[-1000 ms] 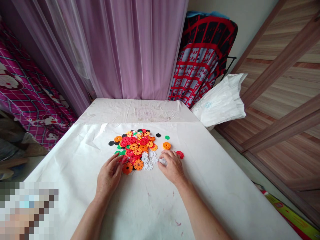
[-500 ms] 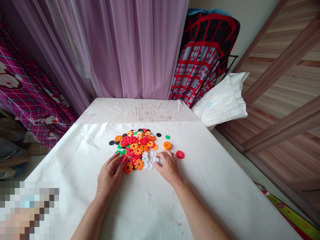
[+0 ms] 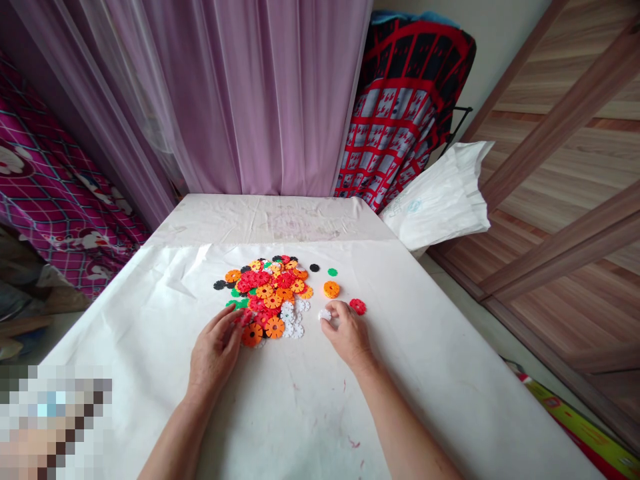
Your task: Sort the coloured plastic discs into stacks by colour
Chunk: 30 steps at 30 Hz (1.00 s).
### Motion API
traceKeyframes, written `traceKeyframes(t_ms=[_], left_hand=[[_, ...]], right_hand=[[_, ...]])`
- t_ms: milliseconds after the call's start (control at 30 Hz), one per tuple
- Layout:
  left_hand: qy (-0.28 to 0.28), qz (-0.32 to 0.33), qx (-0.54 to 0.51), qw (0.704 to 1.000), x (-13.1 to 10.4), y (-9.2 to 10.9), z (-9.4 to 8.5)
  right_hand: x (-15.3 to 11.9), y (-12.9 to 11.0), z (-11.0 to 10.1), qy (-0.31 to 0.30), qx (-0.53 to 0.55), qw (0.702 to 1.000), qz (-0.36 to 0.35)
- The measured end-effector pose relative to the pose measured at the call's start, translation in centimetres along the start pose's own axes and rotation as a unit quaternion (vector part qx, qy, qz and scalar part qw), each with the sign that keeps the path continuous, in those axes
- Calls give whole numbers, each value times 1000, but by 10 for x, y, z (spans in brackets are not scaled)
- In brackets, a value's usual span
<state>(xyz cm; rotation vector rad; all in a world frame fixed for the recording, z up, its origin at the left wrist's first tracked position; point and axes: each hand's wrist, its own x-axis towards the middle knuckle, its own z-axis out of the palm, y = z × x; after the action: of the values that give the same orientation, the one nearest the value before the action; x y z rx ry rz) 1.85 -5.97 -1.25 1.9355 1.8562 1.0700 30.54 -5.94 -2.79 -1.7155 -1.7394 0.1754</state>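
A mixed pile of notched plastic discs in red, orange, yellow, green, black and white lies mid-table. My right hand pinches a white disc between thumb and fingertips, right of the pile. At the pile's lower left edge is my left hand, fingers curved and apart, its fingertips beside red discs; nothing is seen held in it. Beyond my right hand lie an orange disc stack, a red disc, a green disc and a black disc, each apart from the others.
A white cloth covers the table. Past its right far corner stands a white bag, near a chair draped in red-and-black fabric. Purple curtains hang behind the far edge. A colourful box is at the lower right, off the table.
My right hand has drawn back to the right, away from the pile, with a white disc in its fingers. My left hand stays at the pile's edge. The view has shifted slightly.
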Motion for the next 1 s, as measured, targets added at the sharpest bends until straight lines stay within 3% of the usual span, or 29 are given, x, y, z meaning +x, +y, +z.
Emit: traceKeyframes(t_ms=[1000], left_hand=[[-3,-2,-10,1000,0,0,-1]], right_hand=[[-1,-2,2,-7,-44,998,-33]])
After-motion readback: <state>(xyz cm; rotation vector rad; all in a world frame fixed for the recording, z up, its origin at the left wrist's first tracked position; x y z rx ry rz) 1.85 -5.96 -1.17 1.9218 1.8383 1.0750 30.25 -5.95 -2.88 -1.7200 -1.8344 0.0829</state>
